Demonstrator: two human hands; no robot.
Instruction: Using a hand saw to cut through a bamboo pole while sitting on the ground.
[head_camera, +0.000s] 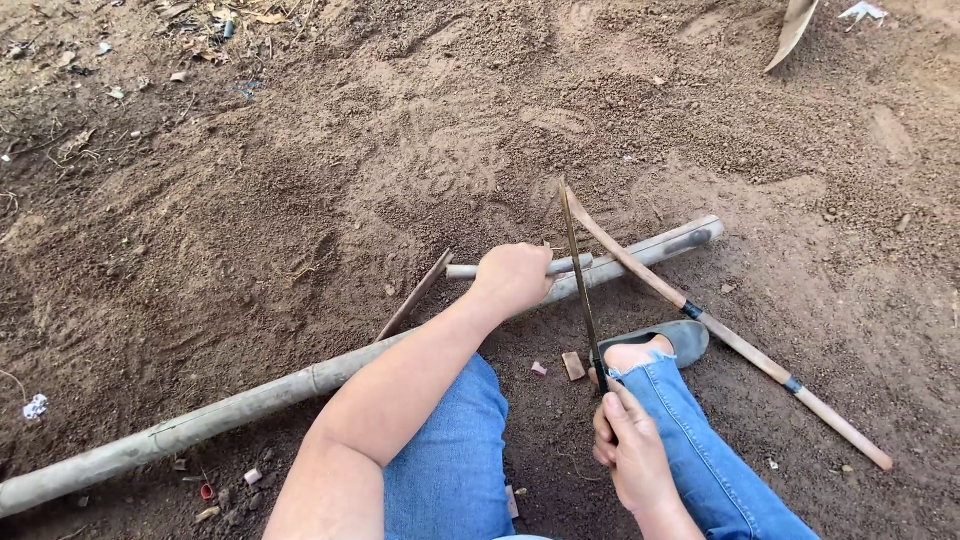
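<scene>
Two hands | left (512, 277) grips pole (250, 400) | right (628, 450) grips saw (581, 290) | sickle (720, 335) beside

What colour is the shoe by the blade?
Grey slip-on shoe, head view.

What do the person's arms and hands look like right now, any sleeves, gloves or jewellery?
Both arms are bare up to the frame edge, with no sleeves showing. The left hand and right hand wear no gloves, and no rings, watch or bracelets are visible.
</scene>
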